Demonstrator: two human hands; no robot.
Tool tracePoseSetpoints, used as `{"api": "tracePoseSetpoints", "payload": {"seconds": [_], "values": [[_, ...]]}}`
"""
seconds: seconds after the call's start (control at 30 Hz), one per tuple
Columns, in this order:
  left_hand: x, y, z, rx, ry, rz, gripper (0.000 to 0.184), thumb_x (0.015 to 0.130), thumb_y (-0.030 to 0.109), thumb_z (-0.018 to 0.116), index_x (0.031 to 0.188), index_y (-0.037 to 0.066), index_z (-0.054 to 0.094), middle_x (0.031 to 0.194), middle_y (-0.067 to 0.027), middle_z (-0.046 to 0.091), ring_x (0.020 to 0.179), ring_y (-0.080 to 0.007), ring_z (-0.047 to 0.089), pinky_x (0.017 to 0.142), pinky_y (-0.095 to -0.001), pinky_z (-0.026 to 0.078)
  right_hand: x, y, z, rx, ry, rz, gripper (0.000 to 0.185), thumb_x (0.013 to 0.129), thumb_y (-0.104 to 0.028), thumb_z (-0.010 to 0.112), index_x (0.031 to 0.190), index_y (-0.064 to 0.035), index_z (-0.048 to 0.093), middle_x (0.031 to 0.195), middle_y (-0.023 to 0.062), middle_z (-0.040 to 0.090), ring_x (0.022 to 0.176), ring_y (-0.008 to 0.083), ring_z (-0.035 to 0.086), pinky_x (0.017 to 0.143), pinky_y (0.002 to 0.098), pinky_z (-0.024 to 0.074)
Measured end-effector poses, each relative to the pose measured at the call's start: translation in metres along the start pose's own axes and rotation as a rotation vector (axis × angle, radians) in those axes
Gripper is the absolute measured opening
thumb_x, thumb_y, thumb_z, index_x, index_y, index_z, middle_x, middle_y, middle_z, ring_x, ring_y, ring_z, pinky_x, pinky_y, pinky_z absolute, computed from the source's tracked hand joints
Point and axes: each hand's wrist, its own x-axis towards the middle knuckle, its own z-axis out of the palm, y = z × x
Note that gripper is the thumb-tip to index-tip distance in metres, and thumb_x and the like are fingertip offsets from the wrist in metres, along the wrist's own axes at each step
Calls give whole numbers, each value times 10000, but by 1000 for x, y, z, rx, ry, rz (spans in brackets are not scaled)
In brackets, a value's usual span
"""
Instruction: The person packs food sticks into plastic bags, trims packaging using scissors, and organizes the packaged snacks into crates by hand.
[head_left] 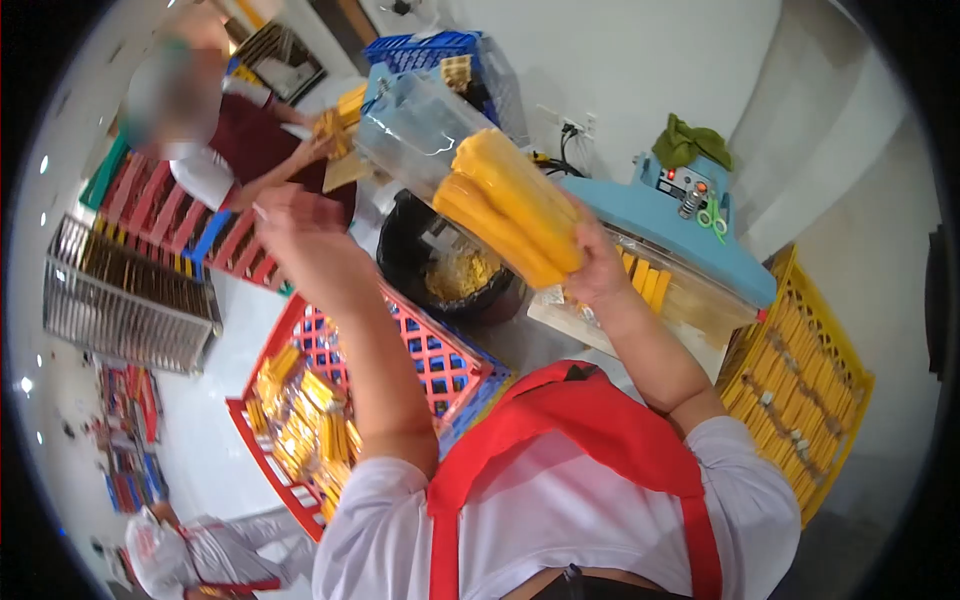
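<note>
My right hand [597,262] is wrapped round the lower end of a clear plastic bag [405,125] with thick yellow sticks [505,210] inside. The bag slants up to the left, and its upper part looks loose. My left hand [300,225] is raised at the left, away from the bag; motion smears its fingers. Below it stands a red crate [455,375] with packed bags of yellow sticks [310,420]. A blue sealing machine [660,225] is behind my right hand, with more yellow sticks [650,285] beneath it.
A black-lined bin [395,245] with yellow scraps stands between my arms. At the right is a yellow crate [860,385] of bundled sticks. Green scissors [712,217] lie on the machine. A co-worker [240,140] handles yellow pieces at upper left; another person [200,550] is at lower left.
</note>
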Motion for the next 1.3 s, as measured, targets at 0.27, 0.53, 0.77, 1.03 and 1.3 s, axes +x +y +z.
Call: {"api": "tracePoseSetpoints", "payload": {"seconds": [0.27,0.53,0.77,1.03,1.3], "values": [[-92,-54,53,-615,-484,-681,546,871,467,350,1279,108,298,1222,-79,430,1099,-227,441,928,-363,353,-16,-39,56,-1699,-383,-735,420,750,-324,603,1089,-82,551,1264,174,382,1112,365,373,918,431,320],[-108,-54,75,-766,-607,-763,689,786,408,555,1302,107,211,1225,-95,403,1091,-250,448,909,-394,377,-42,-60,57,-1810,-271,-662,507,765,-294,590,1178,-34,451,1263,184,378,1116,369,380,926,425,316],[-202,-56,153,-380,-1028,-627,818,699,-54,609,1338,55,111,1239,-115,379,1108,-198,427,910,-310,370,-116,-115,3,-1779,433,-593,585,803,-134,547,1278,52,258,1276,231,344,1173,333,368,962,360,299],[-315,-109,171,77,-1502,-302,522,859,111,453,1310,-4,217,1264,-207,367,1052,-211,464,862,-278,373,-215,-113,-97,-1509,932,-427,472,821,-105,485,1236,58,330,1259,220,379,1170,326,377,958,330,304],[-313,-79,184,326,-1446,-129,244,831,135,503,1020,-10,556,942,-182,547,857,-274,526,755,-324,413,-215,-133,-71,-2031,1044,-365,273,820,-118,482,1046,31,521,1024,225,530,898,324,536,756,348,421]]}}
